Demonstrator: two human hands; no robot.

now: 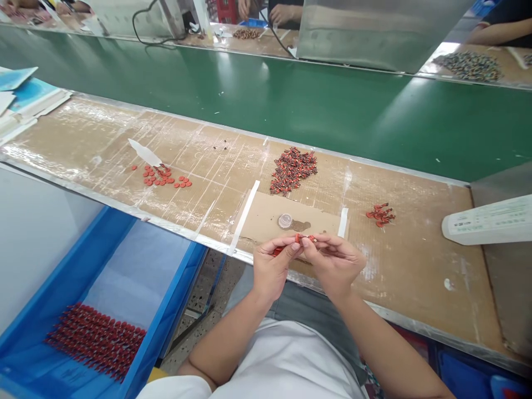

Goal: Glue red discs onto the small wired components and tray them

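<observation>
My left hand and my right hand meet just above the bench's front edge, fingertips pinched together. Between them they hold a small red part, mostly covered by the fingers, so its exact kind is unclear. More red shows under the left fingers. Just beyond lies a cardboard sheet taped to the bench, bearing a small clear round cup beside a dark wet stain. Behind it is a pile of small red and black pieces. A smaller cluster of red pieces lies to the right.
Several red discs lie left by a white strip. A blue bin at lower left holds rows of red pieces. A white bottle lies at right. Beyond runs a green belt, with other people's hands across it.
</observation>
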